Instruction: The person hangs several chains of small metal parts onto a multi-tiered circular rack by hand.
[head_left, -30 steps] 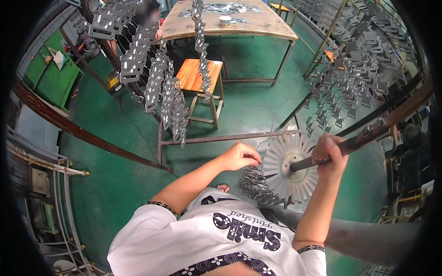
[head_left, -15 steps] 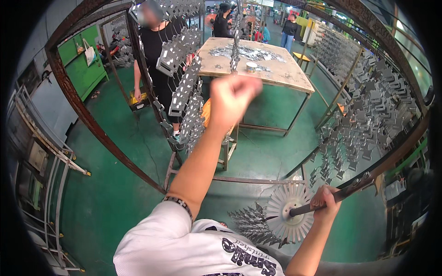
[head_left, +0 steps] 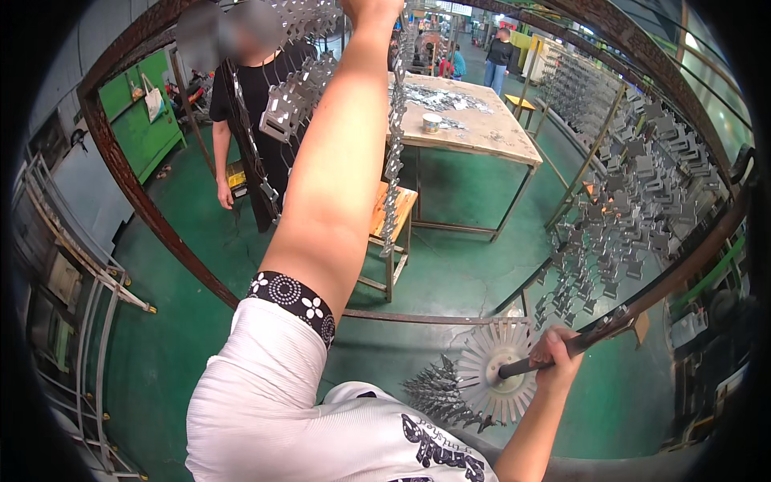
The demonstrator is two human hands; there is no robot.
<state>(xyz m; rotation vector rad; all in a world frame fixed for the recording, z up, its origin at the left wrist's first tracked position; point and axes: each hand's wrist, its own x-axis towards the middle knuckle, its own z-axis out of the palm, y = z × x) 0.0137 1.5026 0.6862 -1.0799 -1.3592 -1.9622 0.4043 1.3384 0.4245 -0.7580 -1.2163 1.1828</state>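
Observation:
My left arm reaches up across the middle, and my left hand is cut off by the top edge, its fingers out of sight. Beside the forearm hangs a long strand of small grey metal parts; whether the hand holds its top is hidden. My right hand is wrapped round a dark metal bar at the lower right. Just left of that fist, at the bar's lower end, is a round slotted metal disc, with a cluster of grey parts beside it.
A rusty frame arches around me. Ahead stands a wooden table with loose metal pieces and a small tub. A wooden stool is nearer. Dense hanging parts fill the right. A person in black stands at left.
My left hand has risen from in front of the table to the top edge. The strand now hangs lower, alongside my forearm. My right hand keeps its grip on the bar.

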